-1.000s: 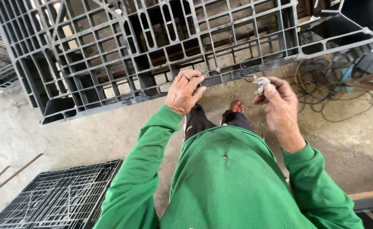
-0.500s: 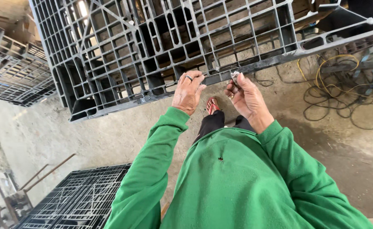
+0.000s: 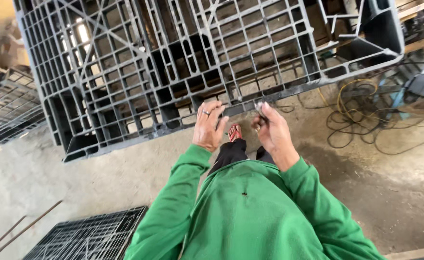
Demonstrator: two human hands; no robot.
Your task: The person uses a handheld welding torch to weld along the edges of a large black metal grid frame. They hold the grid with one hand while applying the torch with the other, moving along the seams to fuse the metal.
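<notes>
Both hands sit closer together now than 0.5 s ago, & the view has slid a bit, so more of the big grey plastic pallet (image 3: 173, 62) shows on its left side.

L hand (image 3: 209, 126) w/ a ring rests flat on the pallet's low edge, fingers spread wide, thumb out, holding nothing. R hand (image 3: 269, 130) is just beside that same edge, fingers pinched shut on a small grey metal bit (image 3: 260, 107). Can't tell what kind of bit it is, too small.

Pallet stands tilted up on its side on the dusty floor (image 3: 77, 178), right in front of the person. It's all open squares & thick ribs. Prob. stiff & hard, not bendy. Looks big, so likely heavy-ish & clumsy to tip. Ribs give lots of spots to hook fingers in. Best grip looks like the low edge rail or a thick rib near it, one hand each side. Dust may make it a bit slippy.

Below the pallet's edge, a foot in a red sandal (image 3: 234, 131). Right of the pallet, a tangle of yellow & black cables (image 3: 366, 115). Left of it, more stacked pallets (image 3: 5, 106). Nearer than the pallet, low left, a flat black grid pallet (image 3: 86, 238) lies on the floor.
</notes>
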